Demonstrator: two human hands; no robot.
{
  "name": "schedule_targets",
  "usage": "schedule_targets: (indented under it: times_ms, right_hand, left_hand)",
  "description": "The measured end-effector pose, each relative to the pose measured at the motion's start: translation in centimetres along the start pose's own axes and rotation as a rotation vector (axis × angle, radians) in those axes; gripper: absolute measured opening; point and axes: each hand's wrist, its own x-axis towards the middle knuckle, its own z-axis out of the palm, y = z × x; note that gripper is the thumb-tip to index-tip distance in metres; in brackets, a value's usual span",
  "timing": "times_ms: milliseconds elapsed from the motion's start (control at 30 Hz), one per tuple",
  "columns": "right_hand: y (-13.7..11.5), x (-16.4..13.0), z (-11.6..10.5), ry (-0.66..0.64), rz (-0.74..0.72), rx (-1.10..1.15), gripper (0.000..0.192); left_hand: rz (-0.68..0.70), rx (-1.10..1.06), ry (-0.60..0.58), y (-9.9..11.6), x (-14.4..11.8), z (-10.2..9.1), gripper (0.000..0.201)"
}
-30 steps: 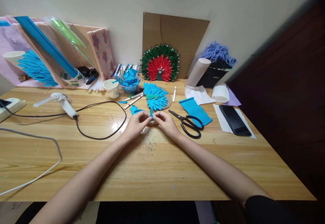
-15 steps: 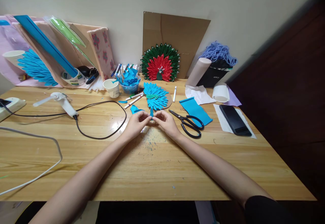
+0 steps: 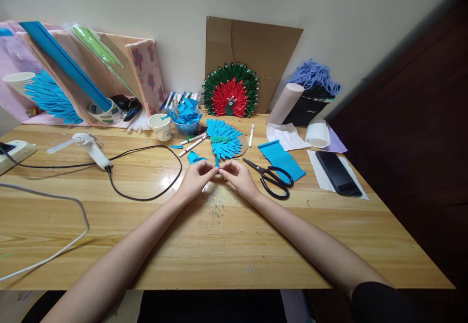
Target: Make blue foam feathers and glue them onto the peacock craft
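Between the fingertips of my left hand (image 3: 198, 176) and my right hand (image 3: 238, 176) is a small narrow blue strip (image 3: 217, 162). Both hands are closed in a pinch on it, thumbs almost meeting. Whether the strip is paper or cloth I cannot tell. Just beyond the fingers lies a round cardboard piece (image 3: 243, 146) covered with blue petal-like pieces (image 3: 223, 132), with a green shape (image 3: 219, 139) on top. More blue scraps (image 3: 195, 157) lie beside my left hand. To the right of my right hand rest black-handled scissors (image 3: 272, 176), overlapping a flat blue sheet (image 3: 280, 159).
A glue gun (image 3: 91, 151) stands at left with its black cord looped on the table. Behind are a paper cup (image 3: 161, 128), a tub of blue pieces (image 3: 187, 127), markers (image 3: 192, 145) and a red-green peacock craft (image 3: 230, 91) against cardboard (image 3: 270, 45). A phone (image 3: 338, 173) lies right.
The blue strip has shifted very slightly to the left between my fingertips. Both hands stay in nearly the same place, and the things on the table have not moved.
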Motion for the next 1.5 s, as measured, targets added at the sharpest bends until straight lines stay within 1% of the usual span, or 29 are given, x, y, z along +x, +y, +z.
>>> schedule_targets:
  times_ms: [200, 400, 633, 733, 900, 1133, 1300, 1367, 1500]
  right_hand:
    - [-0.1, -0.2, 0.1, -0.054, 0.017, -0.017, 0.017]
    - [0.0, -0.1, 0.1, -0.028, -0.004, -0.034, 0.019]
    - [-0.2, -0.8, 0.2, 0.054, -0.089, -0.273, 0.014]
    - [-0.5, -1.1, 0.3, 0.073, -0.148, -0.375, 0.011]
    - [-0.7, -1.3, 0.4, 0.078, -0.265, -0.53, 0.005]
    - [-0.7, -1.4, 0.3, 0.079, -0.313, -0.646, 0.003]
    - [-0.7, -1.4, 0.4, 0.072, -0.307, -0.631, 0.003]
    - [-0.8, -1.4, 0.4, 0.065, -0.277, -0.572, 0.003]
    - [-0.8, -1.3, 0.4, 0.036, -0.178, -0.408, 0.011]
  left_hand:
    - [-0.038, -0.079, 0.058, 0.5, 0.0, 0.0, 0.023]
    - [-0.076, -0.116, 0.021, 0.9, -0.1, 0.2, 0.024]
    - [-0.035, 0.016, 0.028, 0.3, -0.2, 0.1, 0.023]
    - [-0.042, -0.007, 0.038, 0.4, -0.3, 0.3, 0.022]
    - [-0.105, -0.104, 0.031, 0.8, -0.3, 0.5, 0.022]
    - [-0.116, -0.075, 0.039, 0.8, -0.3, 0.5, 0.025]
    - [-0.108, -0.077, 0.059, 0.9, -0.4, 0.5, 0.026]
    - [-0.116, -0.105, 0.076, 1.1, -0.4, 0.6, 0.025]
    - [-0.131, -0.155, 0.093, 1.3, -0.3, 0.6, 0.023]
